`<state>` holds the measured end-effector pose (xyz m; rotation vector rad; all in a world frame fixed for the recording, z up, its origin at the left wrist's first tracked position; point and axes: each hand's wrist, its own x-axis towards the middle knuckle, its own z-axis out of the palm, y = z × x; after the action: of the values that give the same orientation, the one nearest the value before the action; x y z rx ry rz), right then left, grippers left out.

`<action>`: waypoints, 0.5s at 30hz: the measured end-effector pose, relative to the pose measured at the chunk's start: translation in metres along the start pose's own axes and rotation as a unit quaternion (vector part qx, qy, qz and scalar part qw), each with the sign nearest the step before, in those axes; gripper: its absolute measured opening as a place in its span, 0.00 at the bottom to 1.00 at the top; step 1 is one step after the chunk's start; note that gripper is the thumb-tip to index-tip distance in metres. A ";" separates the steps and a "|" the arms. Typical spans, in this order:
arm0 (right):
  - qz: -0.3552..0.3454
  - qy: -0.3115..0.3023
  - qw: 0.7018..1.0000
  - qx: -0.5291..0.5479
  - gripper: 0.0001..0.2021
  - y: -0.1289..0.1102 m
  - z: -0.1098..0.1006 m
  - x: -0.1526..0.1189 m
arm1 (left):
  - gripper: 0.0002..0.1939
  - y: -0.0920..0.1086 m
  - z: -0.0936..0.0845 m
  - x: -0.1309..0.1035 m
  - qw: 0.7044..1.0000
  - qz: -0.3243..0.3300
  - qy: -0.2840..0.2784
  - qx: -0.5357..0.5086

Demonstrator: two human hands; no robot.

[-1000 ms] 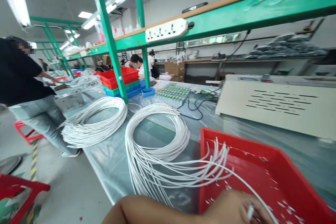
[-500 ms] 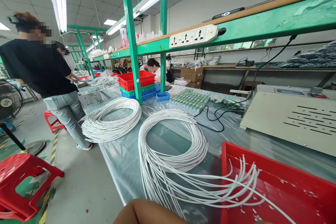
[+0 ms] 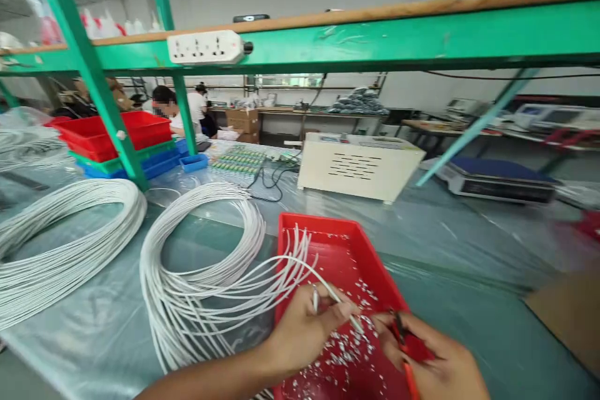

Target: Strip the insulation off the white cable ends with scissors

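Over a red tray (image 3: pixel 319 222), my left hand (image 3: pixel 309 325) is closed on a white cable (image 3: pixel 328 287) whose end points down toward the tray. My right hand (image 3: pixel 431 356) is wrapped round a red-handled tool (image 3: pixel 410 378), its dark metal part close to the cable end. Small white and silvery scraps (image 3: pixel 344 350) lie scattered in the tray. The other cable ends (image 3: pixel 295 262) of a white coil (image 3: pixel 154 250) reach over the tray's left edge. My right fingertips are somewhat blurred.
A second white coil (image 3: pixel 107 256) lies at the left. Behind the tray stand a beige machine (image 3: pixel 356 169) and a scale (image 3: pixel 501 178). A green shelf frame (image 3: pixel 328 44) crosses above. Stacked trays (image 3: pixel 150 131) and green boards (image 3: pixel 239 159) sit farther back.
The view has swung right and down. Both my hands now show over the red tray, the left with a cable and the right with the tool; before, mainly a forearm showed at the bottom.
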<state>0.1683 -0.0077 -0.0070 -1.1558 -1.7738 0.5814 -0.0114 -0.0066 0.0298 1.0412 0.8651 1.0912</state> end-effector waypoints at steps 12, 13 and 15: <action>0.056 0.026 0.996 0.068 0.05 -0.024 0.006 -0.004 | 0.12 0.001 0.000 -0.001 0.999 -0.034 0.002 0.013; 0.044 0.027 0.996 0.066 0.04 -0.025 0.007 -0.004 | 0.12 0.001 0.000 -0.001 0.999 -0.038 0.011 0.020; 0.016 0.033 0.998 0.047 0.04 -0.028 0.007 -0.005 | 0.12 0.002 0.001 -0.001 0.998 -0.048 0.019 0.033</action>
<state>0.1500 -0.0239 0.0087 -1.1273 -1.6575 0.6331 -0.0113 -0.0071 0.0315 1.0255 0.9785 1.0103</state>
